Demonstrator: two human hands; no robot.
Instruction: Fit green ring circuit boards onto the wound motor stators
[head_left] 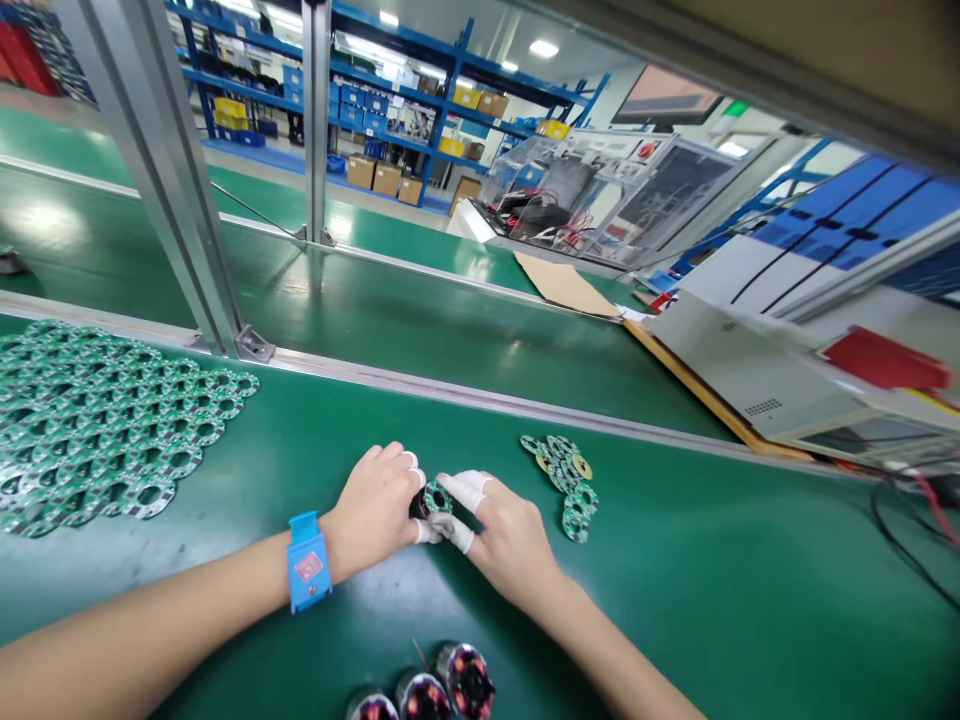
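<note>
Head view: between the two hands, a small green ring-shaped circuit board [433, 492], over the middle of a smooth dark-green worktop [675, 580]. Just left of that board, close against it, a dark rounded part [418, 503], mostly hidden by fingers. Left of the board, the left hand [379, 505], with white finger covers on thumb and index finger, clamped around the dark part; around its wrist, a bright-blue strap [307, 565]. Right of the board, the right hand [506, 540], in similar white covers, clamped on the board's edge between thumb and index fingertips. Nearer than the board, three round metal-rimmed coppery coils [422, 695], side by side, cut off below. Right of the board, a loose heap of green ring boards [566, 478]. Well left, a broad overlapping spread of green ring boards [97, 420]. Beyond the board, a long silvery metal rail [487, 400]; farther, blue steel shelving [450, 75] with yellow bins and brown cartons.
</note>
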